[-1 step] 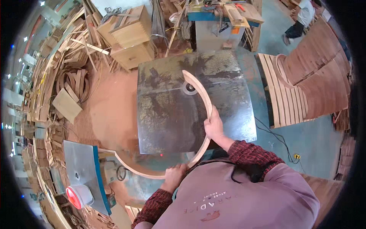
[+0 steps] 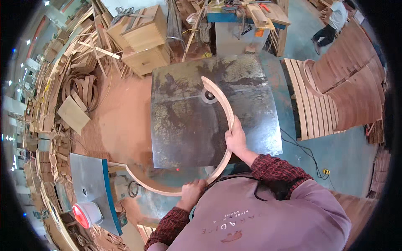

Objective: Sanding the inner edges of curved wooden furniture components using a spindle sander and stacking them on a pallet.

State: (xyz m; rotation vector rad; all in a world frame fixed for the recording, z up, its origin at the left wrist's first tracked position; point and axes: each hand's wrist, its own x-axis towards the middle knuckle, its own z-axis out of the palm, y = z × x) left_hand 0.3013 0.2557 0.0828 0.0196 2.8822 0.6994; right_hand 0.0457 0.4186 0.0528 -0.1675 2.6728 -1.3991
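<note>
A long, pale curved wooden strip [image 2: 226,105] sweeps in a wide arc over a dark metal machine table [image 2: 180,125] and past its near left corner. My right hand [image 2: 236,139] is wrapped round the arc's right side, above the table. Close to my body, my left hand [image 2: 193,192] grips the same strip lower down, beyond the table's near edge. The strip's far end lies beside a round spindle [image 2: 210,96] set in a ring in the tabletop; whether they touch, I cannot tell.
Wooden slats [image 2: 314,108] and large curved brown panels [image 2: 356,92] stand to the right. A cable [image 2: 307,152] runs over the floor. At lower left, a white bucket [image 2: 93,212] sits by a metal top [image 2: 90,175]. Beyond are wooden drawer boxes [image 2: 144,42] and a workbench [image 2: 238,37].
A person at the far top right has shifted a leg slightly. My hands and the curved strip look almost unmoved.
</note>
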